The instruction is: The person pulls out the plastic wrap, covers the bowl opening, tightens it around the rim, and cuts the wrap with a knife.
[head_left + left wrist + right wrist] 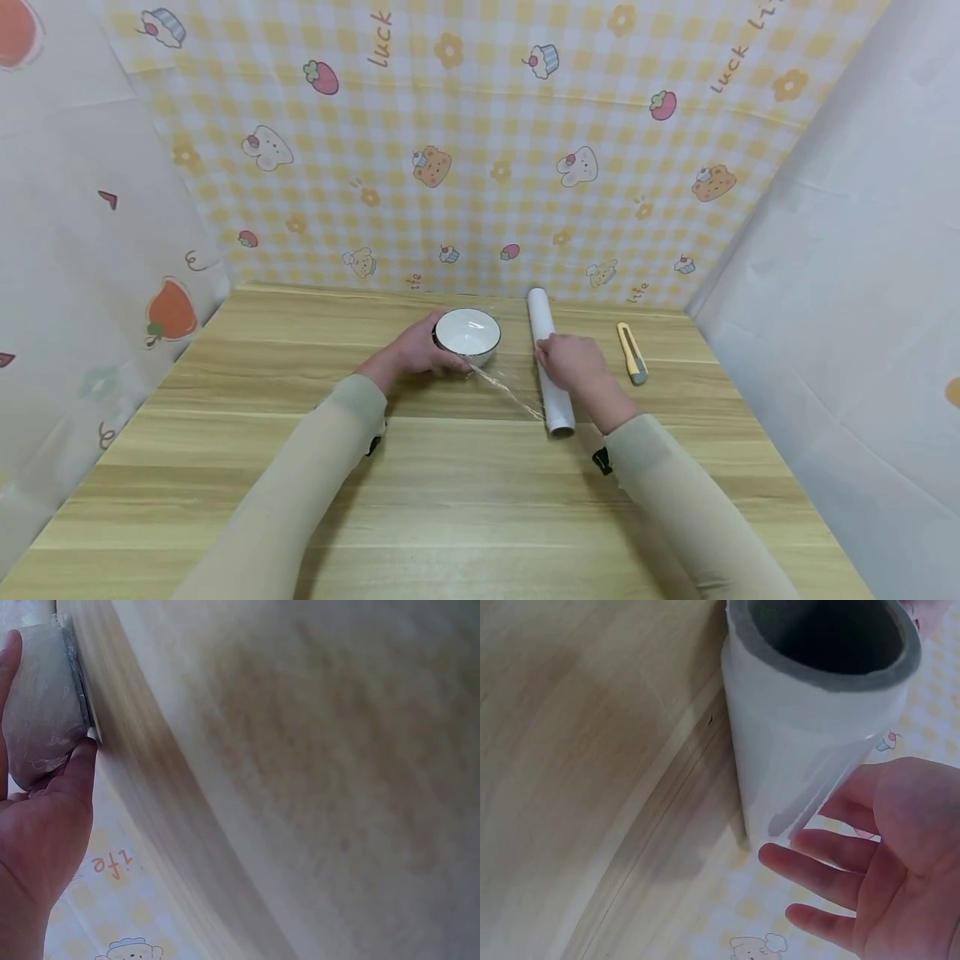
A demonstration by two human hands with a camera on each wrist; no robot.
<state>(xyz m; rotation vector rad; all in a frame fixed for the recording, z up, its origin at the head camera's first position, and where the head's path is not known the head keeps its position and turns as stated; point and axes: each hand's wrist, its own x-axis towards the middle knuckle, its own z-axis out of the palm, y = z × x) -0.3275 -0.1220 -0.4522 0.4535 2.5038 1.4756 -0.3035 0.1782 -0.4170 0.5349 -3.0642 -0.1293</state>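
Note:
A white bowl with a dark rim (468, 332) sits on the table, crinkled clear film (45, 697) over its outside in the left wrist view. My left hand (422, 346) grips the bowl from the left, thumb on the near side. A twisted strand of cling film (510, 394) stretches from the bowl to a white roll of cling film (557, 402). The roll lies lengthwise, its hollow end toward me. My right hand (573, 361) holds the roll near its middle; in the right wrist view several loosely bent fingers (817, 877) show beside it.
A yellow utility knife (632, 353) lies right of the roll. The wooden table (450, 500) meets a yellow checked cloth backdrop (480, 167) at the back. White cloth hangs along both sides.

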